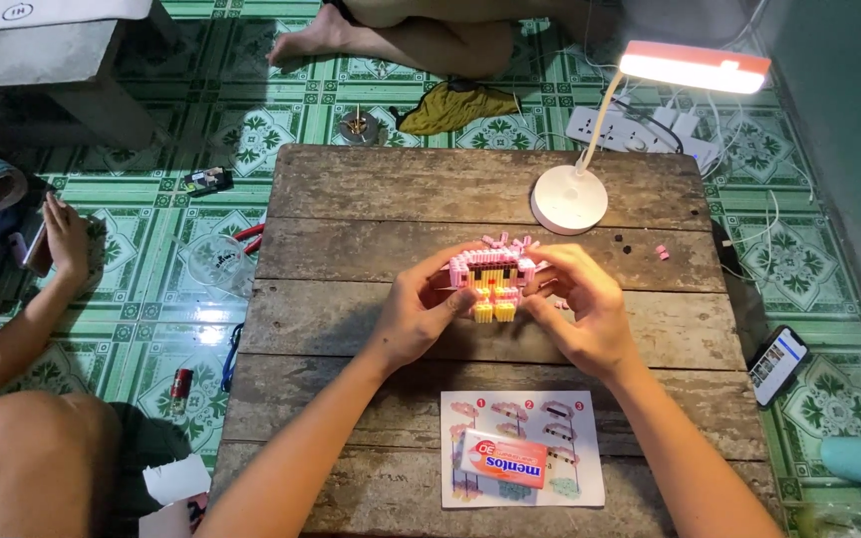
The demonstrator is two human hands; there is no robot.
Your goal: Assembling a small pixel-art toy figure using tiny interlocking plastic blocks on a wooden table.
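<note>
A small pink and yellow block figure (495, 274) is held above the middle of a worn wooden table (351, 219). My left hand (421, 309) grips its left side and my right hand (580, 304) grips its right side, fingers curled around it. Below my hands lies an instruction sheet (560, 413) with a small red and white packet (503, 457) on it. A loose pink block (662, 252) rests on the table to the right.
A white desk lamp (571, 197) stands lit at the table's back right. A phone (777, 364) lies on the green tiled floor to the right. A seated person (42, 299) is at the left, another's legs (401, 35) beyond the table. A power strip (640, 130) lies behind.
</note>
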